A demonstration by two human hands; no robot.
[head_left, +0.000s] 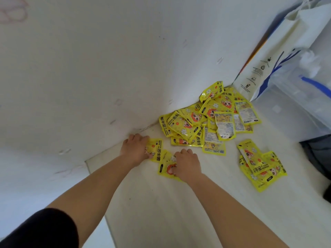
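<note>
On the table point(161, 212), at eight o'clock from the loose pile point(206, 119), the left hand point(135, 149) is curling its fingers over one yellow hand-warmer packet point(156, 148), while the right hand point(188, 166) is pinching a second packet point(163, 170) at its five o'clock. The pouches are probably handling light, limp and slick, so their sealed edges are offering the surest hold.

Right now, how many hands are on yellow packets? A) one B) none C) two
C: the left hand holds the far packet by the wall, and the right hand holds the near packet.
</note>
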